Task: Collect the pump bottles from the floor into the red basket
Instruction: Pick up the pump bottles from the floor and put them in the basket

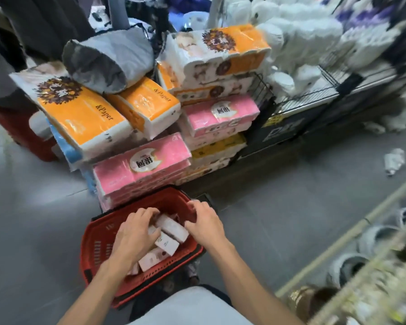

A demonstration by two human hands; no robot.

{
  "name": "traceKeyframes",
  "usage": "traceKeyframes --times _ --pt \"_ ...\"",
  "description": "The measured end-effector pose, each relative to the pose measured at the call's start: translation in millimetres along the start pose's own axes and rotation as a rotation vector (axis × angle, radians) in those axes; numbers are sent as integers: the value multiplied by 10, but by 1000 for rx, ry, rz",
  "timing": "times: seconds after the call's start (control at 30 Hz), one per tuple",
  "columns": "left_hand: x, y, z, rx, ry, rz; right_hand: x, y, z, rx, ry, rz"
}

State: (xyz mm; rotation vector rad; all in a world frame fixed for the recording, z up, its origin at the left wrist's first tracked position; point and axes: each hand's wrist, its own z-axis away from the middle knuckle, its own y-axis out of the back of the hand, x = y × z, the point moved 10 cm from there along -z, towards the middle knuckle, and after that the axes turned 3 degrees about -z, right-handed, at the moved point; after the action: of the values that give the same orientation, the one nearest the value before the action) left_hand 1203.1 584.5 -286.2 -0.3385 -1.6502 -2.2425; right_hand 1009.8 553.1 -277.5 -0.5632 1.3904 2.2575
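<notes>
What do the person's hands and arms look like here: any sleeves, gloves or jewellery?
Both the left hand and right hand are bare: no gloves, and no rings, watch or bands show. The forearms are uncovered to the frame's lower edge, so no sleeve is visible.

We see the red basket [96, 233] on the near floor, slotted walls, black trim along its rim, several white and pale-pink pump bottles [171, 227] jumbled on their sides inside
</notes>
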Motion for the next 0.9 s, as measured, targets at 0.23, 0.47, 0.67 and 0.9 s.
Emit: traceKeyframes --times 0.23,0.47,0.67,0.9 --pt "1251 -40 -219 -80 -294 -92 810 600 456 194 -159 -186" --pt "2854 -367 -173 -138 -589 -183 2113 1488 1256 504 -391 -364" --pt "3845 -736 -74 -144 -749 -254 3003 1993 1820 649 -508 -488" --pt "4665 -1059 -77 -199 -883 -308 3624 2283 2165 768 -596 -560"
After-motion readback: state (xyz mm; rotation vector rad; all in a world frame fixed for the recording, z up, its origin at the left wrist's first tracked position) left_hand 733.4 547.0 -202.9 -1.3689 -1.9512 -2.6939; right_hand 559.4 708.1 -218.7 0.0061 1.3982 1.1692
